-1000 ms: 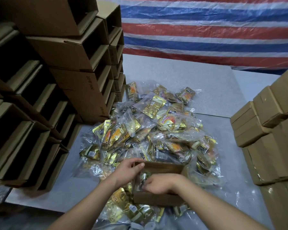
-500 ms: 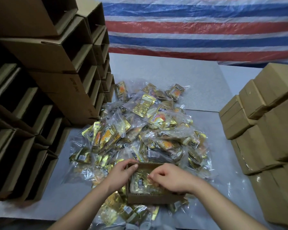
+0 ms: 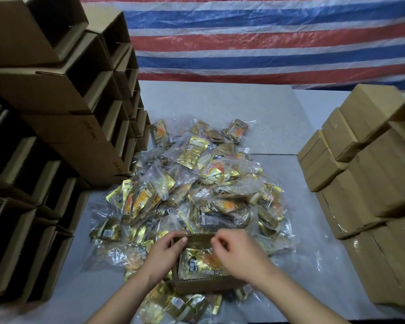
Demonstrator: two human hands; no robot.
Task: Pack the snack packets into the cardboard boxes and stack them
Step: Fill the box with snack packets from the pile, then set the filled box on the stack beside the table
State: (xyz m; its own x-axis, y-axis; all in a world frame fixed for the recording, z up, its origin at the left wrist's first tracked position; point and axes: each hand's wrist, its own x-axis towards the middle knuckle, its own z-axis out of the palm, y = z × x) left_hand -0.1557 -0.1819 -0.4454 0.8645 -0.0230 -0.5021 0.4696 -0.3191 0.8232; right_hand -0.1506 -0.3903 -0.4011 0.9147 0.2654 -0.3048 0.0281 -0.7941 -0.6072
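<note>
A small open cardboard box (image 3: 204, 285) sits on the near part of a heap of gold snack packets in clear bags (image 3: 197, 183). A gold packet (image 3: 201, 263) lies inside the box. My left hand (image 3: 164, 256) grips the box's left wall, thumb over the far-left corner. My right hand (image 3: 237, 253) hovers over the box's right side, fingers curled near the far rim, nothing clearly held in it.
Empty open boxes (image 3: 56, 127) are stacked high on the left. Closed boxes (image 3: 365, 174) are stacked on the right. The grey table (image 3: 220, 108) shows behind the heap. A red, white and blue striped tarp (image 3: 255, 38) hangs at the back.
The packet has settled flat in the box. My right hand has lifted off it toward the far rim. My left hand has stayed on the left wall.
</note>
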